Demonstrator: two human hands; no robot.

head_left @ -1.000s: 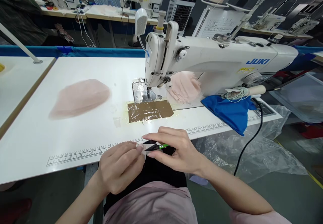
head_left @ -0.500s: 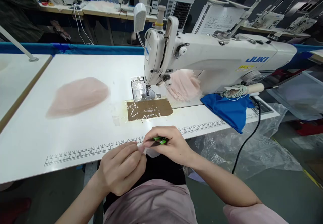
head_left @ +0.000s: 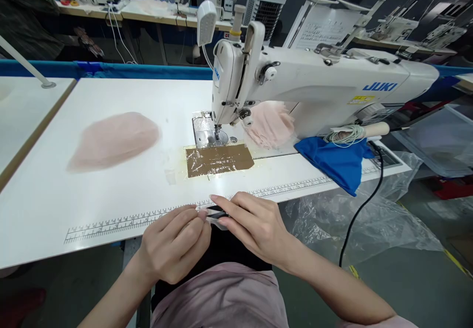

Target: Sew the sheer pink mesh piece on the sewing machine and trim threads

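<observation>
My left hand [head_left: 177, 242] is closed, its thumb and forefinger pinching the edge of a small sheer pale piece of fabric [head_left: 219, 224]. Close beside it, my right hand [head_left: 258, 227] holds thread snips [head_left: 219, 214], their dark blades pointing at the left fingertips and lying over the fabric. The right forefinger stretches out above the blades. Most of the snips' handle is hidden inside the right hand. Both hands are at the front edge of the white sewing table [head_left: 121, 195], over my lap.
Beyond my hands stands a white sewing machine [head_left: 314, 74], with brown tape [head_left: 219, 161] in front of its needle plate. A sheer pink piece [head_left: 114, 141] lies left, and a pink fabric pile [head_left: 271, 125] behind the needle. Blue cloth [head_left: 332, 158] and a black cable [head_left: 360, 219] are at right.
My right hand has turned and its fingers have straightened. The snips' green handle parts no longer show, and the dark blades now do. My left hand keeps its pinch, shifted slightly left.
</observation>
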